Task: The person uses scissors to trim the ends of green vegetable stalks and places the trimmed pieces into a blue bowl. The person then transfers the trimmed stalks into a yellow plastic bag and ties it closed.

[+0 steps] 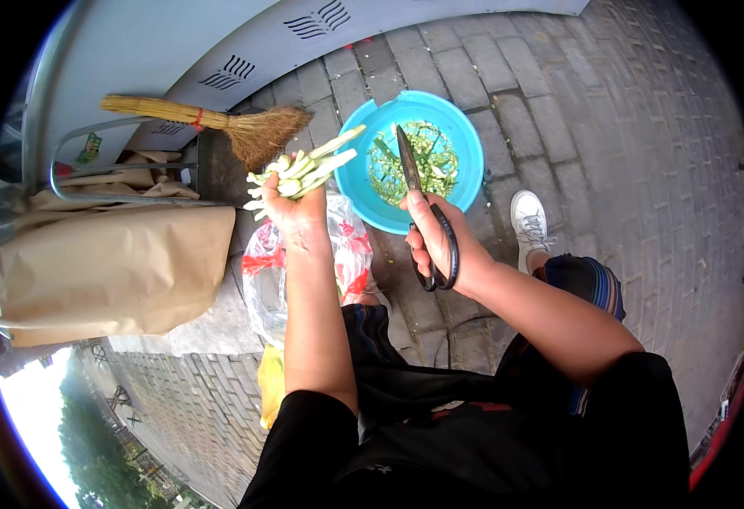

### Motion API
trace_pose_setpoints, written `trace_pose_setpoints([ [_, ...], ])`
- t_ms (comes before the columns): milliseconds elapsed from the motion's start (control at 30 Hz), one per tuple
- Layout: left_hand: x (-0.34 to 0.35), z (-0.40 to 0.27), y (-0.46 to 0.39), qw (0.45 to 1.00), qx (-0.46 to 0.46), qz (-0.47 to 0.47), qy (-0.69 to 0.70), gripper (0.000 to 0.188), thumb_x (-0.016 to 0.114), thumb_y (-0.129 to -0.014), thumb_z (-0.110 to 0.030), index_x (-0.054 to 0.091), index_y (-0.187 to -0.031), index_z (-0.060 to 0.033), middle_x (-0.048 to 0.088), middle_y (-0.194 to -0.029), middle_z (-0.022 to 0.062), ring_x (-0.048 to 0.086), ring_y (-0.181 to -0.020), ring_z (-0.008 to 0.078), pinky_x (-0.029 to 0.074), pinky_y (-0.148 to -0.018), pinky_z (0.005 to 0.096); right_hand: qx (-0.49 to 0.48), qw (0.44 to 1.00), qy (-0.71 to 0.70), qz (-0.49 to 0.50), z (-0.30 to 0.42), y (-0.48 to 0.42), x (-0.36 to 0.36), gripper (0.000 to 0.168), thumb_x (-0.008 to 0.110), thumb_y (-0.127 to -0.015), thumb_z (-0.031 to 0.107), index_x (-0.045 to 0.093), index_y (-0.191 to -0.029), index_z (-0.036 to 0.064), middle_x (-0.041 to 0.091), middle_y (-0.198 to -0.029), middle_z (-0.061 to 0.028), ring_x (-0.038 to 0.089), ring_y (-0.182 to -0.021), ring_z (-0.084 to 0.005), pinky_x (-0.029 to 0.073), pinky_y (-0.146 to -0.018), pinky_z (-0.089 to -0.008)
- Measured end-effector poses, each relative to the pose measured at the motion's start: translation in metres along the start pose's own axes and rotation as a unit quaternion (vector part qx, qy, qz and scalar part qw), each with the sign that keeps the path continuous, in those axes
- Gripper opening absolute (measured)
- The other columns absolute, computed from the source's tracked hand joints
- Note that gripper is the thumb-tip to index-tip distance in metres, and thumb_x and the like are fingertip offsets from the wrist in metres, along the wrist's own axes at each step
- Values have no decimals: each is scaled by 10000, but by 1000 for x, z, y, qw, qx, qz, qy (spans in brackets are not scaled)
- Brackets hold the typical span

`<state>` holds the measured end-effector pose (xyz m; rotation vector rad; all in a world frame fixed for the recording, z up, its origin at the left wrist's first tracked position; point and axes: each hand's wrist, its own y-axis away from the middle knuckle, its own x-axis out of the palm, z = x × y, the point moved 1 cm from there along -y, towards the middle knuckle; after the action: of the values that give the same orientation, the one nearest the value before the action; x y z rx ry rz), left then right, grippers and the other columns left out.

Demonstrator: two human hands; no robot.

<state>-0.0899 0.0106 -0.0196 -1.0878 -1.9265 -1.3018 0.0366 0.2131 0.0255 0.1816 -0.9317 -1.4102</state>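
My left hand [295, 207] grips a bunch of long pale green vegetable stalks [311, 167], whose ends point over the left rim of a blue plastic basin [473, 137]. Chopped green pieces [435, 159] and a few longer green strips lie scattered in the basin. With my right hand [445, 238] I hold black-handled scissors [409, 159] by the handles. Their blades look closed and point away from me, above the basin. The scissors and the stalks are apart.
A clear plastic bag [263, 280] with red print stands below my left forearm. A straw broom [219, 121] lies at the left, near a grey metal cabinet [244, 57]. Brown sheeting [117, 273] covers something at far left. My white shoe [529, 219] rests on the paving right of the basin.
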Motion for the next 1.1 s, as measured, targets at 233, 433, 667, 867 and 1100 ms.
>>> trace_pose_setpoints([
  [233, 10, -8, 2, 955, -119, 172, 211, 317, 557, -605, -20, 566, -920, 10, 578, -850, 112, 577, -841, 247, 487, -804, 383, -196, 959, 133, 155, -7, 21, 10, 420, 501, -961, 332, 405, -1254, 45, 395, -704, 33, 350, -627, -65, 338, -602, -218],
  [433, 19, -9, 9, 871, -247, 259, 336, 404, 616, -658, 47, 462, -1031, 28, 517, -890, 96, 549, -816, 194, 490, -789, 327, -342, 888, 272, 142, -22, 21, 8, 616, 609, -887, 379, 375, -1308, -4, 442, -721, -10, 416, -646, -93, 392, -624, -245],
  [667, 23, -7, 16, 904, -203, 275, 258, 384, 604, -664, 8, 465, -1022, 9, 517, -866, 81, 537, -811, 188, 482, -802, 327, -288, 900, 308, 111, -19, 26, 10, 505, 641, -872, 292, 437, -1212, -21, 583, -844, -148, 594, -748, -258, 478, -701, -349],
  [867, 15, -8, 8, 930, -141, 285, 186, 351, 591, -681, -13, 452, -1003, 6, 511, -860, 79, 521, -805, 194, 473, -812, 331, -194, 951, 217, 102, -8, 32, 16, 359, 557, -928, 178, 445, -1199, -28, 618, -891, -104, 636, -744, -136, 546, -650, -290],
  [1100, 25, 3, 16, 900, -219, 262, 270, 313, 592, -651, 30, 468, -935, -20, 515, -827, 61, 532, -754, 176, 488, -754, 317, -171, 975, 122, 75, -20, 30, 13, 262, 540, -943, 267, 501, -1085, 51, 508, -675, -8, 474, -556, -98, 398, -538, -237],
])
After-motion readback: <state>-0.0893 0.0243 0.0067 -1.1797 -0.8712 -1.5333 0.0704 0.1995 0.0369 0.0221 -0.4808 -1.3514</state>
